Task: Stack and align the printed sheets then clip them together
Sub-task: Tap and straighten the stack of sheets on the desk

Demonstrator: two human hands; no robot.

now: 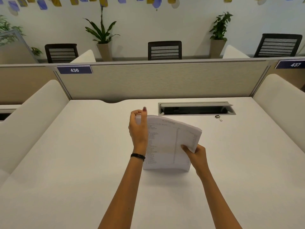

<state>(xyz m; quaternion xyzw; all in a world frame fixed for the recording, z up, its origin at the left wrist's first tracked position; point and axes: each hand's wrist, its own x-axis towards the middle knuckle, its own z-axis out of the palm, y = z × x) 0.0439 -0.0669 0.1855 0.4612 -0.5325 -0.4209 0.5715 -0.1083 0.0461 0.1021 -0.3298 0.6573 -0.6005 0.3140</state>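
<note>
A stack of printed sheets (166, 142) stands on its lower edge on the white desk (74, 154), tilted back and slightly bowed. My left hand (138, 129) grips the stack's upper left corner, thumb raised. My right hand (196, 154) pinches the right edge low down, thumb on the front sheet. A small black binder clip (218, 117) lies on the desk to the far right, apart from both hands.
An open cable tray (196, 109) is recessed in the desk just behind the sheets. A beige partition (156, 81) closes the back, with padded side dividers (33, 116) left and right. Chairs and potted plants stand beyond the partition.
</note>
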